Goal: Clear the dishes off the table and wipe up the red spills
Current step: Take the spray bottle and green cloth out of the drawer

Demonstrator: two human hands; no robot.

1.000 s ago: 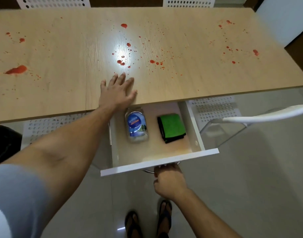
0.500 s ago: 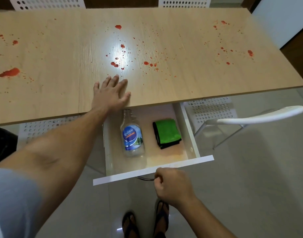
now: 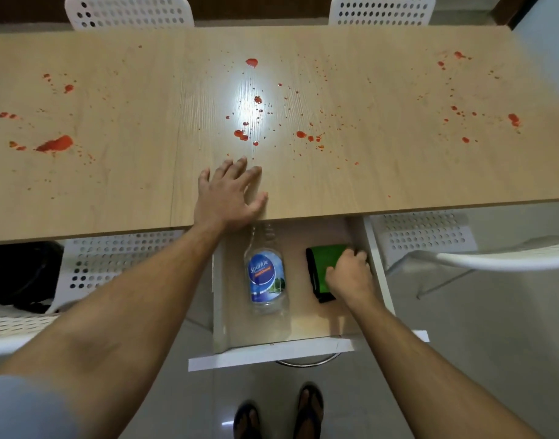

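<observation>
No dishes show on the table (image 3: 398,172), so the step in hand looks to be fetching what the wiping needs: the right hand (image 3: 348,275) is down inside the open drawer (image 3: 272,351) and rests on the green cloth (image 3: 322,259), fingers curled over its far right edge. Whether they have closed on the cloth or only lie on it cannot be told. The next move, by my reckoning, calls for pinching the folded cloth, lifting it clear of the drawer wall just right of the hand, and carrying it up to the red spills (image 3: 241,134), which lie scattered beyond both hands, the nearest just ahead of the left fingertips. The spray bottle (image 3: 266,277) lies on its side just left of the right hand, not touching it; it may be wanted too. The left hand (image 3: 229,194) is flat on the table edge, fingers spread, holding nothing, its arm stretched forward as a brace. The right arm reaches in over the drawer front, wrist bent down.
</observation>
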